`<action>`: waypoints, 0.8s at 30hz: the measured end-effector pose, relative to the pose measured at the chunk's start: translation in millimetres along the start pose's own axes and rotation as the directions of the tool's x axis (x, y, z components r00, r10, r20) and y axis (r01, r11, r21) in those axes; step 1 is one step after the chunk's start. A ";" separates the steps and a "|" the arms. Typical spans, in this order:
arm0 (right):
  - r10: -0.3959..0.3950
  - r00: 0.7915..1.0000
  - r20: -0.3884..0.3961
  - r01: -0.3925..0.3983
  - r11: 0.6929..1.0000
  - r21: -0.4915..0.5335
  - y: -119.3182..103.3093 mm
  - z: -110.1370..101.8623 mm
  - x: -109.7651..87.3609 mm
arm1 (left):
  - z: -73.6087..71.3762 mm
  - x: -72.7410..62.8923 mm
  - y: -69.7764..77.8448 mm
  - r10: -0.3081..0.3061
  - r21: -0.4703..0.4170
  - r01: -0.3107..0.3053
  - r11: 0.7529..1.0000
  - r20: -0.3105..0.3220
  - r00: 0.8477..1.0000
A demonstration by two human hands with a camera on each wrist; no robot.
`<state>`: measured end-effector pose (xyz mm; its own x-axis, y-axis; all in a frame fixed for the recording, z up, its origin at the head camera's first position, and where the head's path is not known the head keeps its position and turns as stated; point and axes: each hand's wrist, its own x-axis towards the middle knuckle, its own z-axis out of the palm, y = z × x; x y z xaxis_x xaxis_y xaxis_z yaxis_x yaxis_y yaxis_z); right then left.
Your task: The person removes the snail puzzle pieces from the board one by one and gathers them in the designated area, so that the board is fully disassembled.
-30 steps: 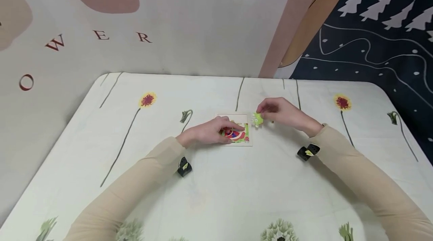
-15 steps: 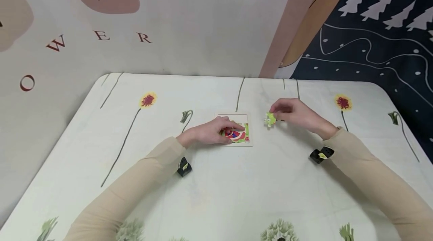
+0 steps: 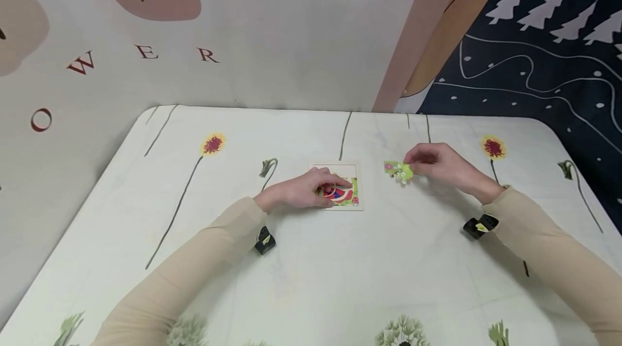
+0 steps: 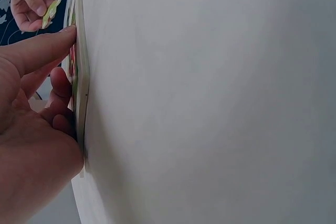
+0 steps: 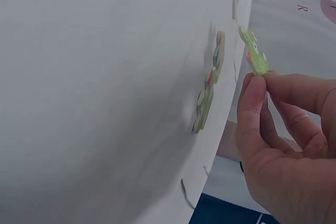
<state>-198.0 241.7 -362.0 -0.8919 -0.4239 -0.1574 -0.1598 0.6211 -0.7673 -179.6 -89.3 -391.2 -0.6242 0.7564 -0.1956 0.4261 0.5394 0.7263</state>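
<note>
My left hand (image 3: 306,187) rests on a small wooden jigsaw board (image 3: 335,168), its fingers spread over the picture. Red, blue and green artwork shows around the fingers, while the upper strip is bare wood. In the left wrist view the thumb presses the face of the board (image 4: 82,85), which lies flat. To the right, my right hand (image 3: 444,168) pinches a green jigsaw piece (image 5: 255,53) between thumb and fingertips, above the table. Beneath it, loose green and pink jigsaw pieces (image 5: 208,90) lie on the cloth, partly covered by the held piece in the head view.
A white cloth printed with flowers (image 3: 212,144) covers the table (image 3: 311,270). A pale printed curtain (image 3: 291,38) rises behind its far edge, with a dark tree-patterned one (image 3: 534,65) at the right. Black wrist cameras (image 3: 264,239) sit on both sleeves.
My right hand has moved rightward, away from the board, carrying the green jigsaw piece. A loose piece now shows left of it. The left hand and board stay in place.
</note>
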 end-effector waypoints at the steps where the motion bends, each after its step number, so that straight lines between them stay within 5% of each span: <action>1: 0.001 1.000 -0.002 -0.001 1.000 -0.001 1.0 -1.0 -1.2 | 0.1 0.1 0.0 0.000 -0.001 0.000 1.000 0.000 1.000; 11: 0.090 0.996 -0.015 -0.092 0.990 -0.106 15.7 -10.6 -9.0 | 0.8 1.1 0.4 -0.015 0.011 0.015 1.000 0.004 1.000; 24: 0.122 0.990 -0.063 -0.128 0.987 -0.100 38.2 -21.0 -17.6 | 0.6 1.0 0.1 -0.011 0.006 0.011 1.000 0.005 1.000</action>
<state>-197.4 286.7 -375.5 -0.9297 -0.3023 -0.2105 -0.0855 0.7329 -0.6750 -179.9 -88.2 -391.7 -0.6255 0.7524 -0.2066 0.4233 0.5496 0.7202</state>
